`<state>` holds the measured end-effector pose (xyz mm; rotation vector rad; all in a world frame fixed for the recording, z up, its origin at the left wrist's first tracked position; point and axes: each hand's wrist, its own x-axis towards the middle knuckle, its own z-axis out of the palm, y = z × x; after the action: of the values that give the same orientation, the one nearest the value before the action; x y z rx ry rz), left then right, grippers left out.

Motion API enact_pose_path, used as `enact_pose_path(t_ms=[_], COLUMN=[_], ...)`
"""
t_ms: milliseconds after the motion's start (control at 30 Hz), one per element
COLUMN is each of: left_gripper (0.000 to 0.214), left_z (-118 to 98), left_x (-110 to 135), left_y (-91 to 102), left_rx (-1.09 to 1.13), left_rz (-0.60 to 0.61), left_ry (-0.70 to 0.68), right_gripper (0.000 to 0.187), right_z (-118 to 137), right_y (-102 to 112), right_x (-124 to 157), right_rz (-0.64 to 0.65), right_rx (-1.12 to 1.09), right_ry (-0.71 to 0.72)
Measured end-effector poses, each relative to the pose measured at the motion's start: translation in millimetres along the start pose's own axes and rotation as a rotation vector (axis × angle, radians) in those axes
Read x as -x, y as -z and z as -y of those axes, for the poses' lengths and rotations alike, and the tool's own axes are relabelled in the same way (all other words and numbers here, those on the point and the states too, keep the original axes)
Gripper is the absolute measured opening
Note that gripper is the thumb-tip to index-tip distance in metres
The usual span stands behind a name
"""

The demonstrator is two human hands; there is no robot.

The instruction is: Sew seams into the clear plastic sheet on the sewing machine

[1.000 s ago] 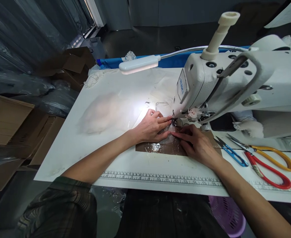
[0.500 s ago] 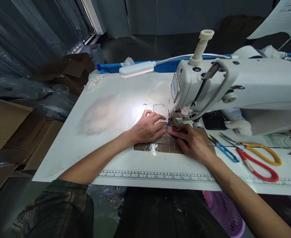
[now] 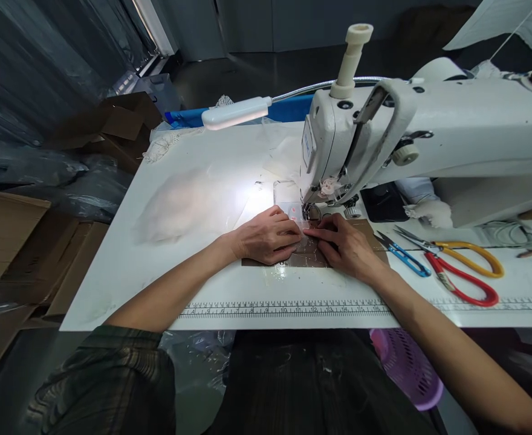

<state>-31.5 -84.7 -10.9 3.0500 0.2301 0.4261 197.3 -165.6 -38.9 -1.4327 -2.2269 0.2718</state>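
A white sewing machine (image 3: 411,133) stands on a white table (image 3: 125,266). My left hand (image 3: 266,237) lies flat, fingers together, pressing a clear plastic piece (image 3: 288,199) just left of the needle (image 3: 309,212). My right hand (image 3: 345,244) presses the same clear piece from the right, fingertips almost touching the left hand's in front of the needle. Both hands rest over a brown taped patch (image 3: 311,260) on the table. A small pink item shows under the plastic near the needle.
Thread snips with a blue handle (image 3: 404,257) and large scissors with red and yellow handles (image 3: 463,272) lie at the right. A gooseneck lamp (image 3: 236,113) lights the work. A ruler strip (image 3: 284,309) runs along the near edge. A pale fluffy heap (image 3: 179,202) lies left; cardboard boxes (image 3: 7,232) stand beside the table.
Both hands have edged back towards me a little, with the left hand's fingers drawn in. The clear piece now reaches further behind the needle. The view shifted right.
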Motion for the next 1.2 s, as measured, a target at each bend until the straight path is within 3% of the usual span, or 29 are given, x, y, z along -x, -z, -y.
enact_pose_path(t_ms=[200, 567, 967, 1200], left_gripper=[0.027, 0.028, 0.035, 0.037], left_z=[-2, -5, 0, 3], left_x=[0, 0, -1, -4], left_y=[0.0, 1.1, 3.9, 4.9], left_rx=[-0.034, -0.055, -0.055, -0.051], left_rz=[-0.032, 0.02, 0.038, 0.052], left_ry=[-0.021, 0.006, 0.085, 0.126], right_gripper=[0.039, 0.038, 0.041, 0.039], right_z=[0, 3, 12, 11], right_y=[1, 3, 9, 12], right_x=[0, -1, -15, -14], right_rz=[0.01, 0.021, 0.091, 0.098], right_rx=[0.004, 0.062, 0.282, 0.169], right_ry=[-0.005, 0.027, -0.02, -0.005])
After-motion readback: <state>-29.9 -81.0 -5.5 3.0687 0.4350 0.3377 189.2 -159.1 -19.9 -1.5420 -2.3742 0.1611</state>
